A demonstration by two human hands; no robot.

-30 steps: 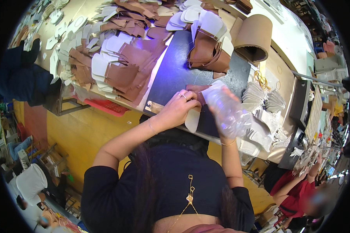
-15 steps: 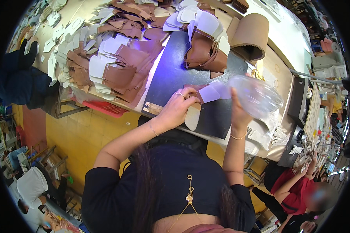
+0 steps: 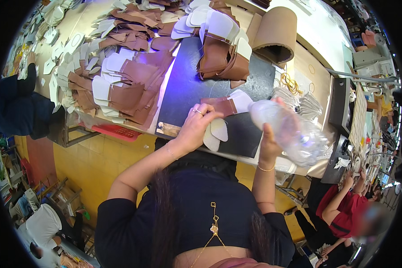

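- The right hand (image 3: 272, 140) is closed around a clear plastic bottle (image 3: 290, 131), gripping it low on the body while the rest of the bottle sticks out to the right and slightly down.
- The bottle is tipped well off upright: its long axis runs roughly left to right, from a paler end near the middle of the tabletop (image 3: 187, 85) to a crumpled, glinting end out over the right edge.
- I cannot tell which end carries the cap; the plastic is blurred.
- The left hand (image 3: 196, 127) lies curled, fingers bent down, on a brown cut piece (image 3: 223, 106) with pale backing, pressing it onto the dark mat (image 3: 239, 134). It wears a ring.
- Two pale oval pieces (image 3: 214, 134) sit just under that hand, at the near edge of the mat.
- The bottle lies to the right of the left hand, near it but not touching; the brown piece sits between the two hands, closer to the left one.
- So the right hand alone carries the bottle, and the left is the nearer hand for the flat pieces.
- Farther back on the tabletop lie heaps of brown and white cut pieces (image 3: 120, 85), a stack of folded brown shapes (image 3: 221, 62) and a roll of tan sheet (image 3: 274, 33).
- Another person in a red top (image 3: 344, 210) is at the lower right, well apart.
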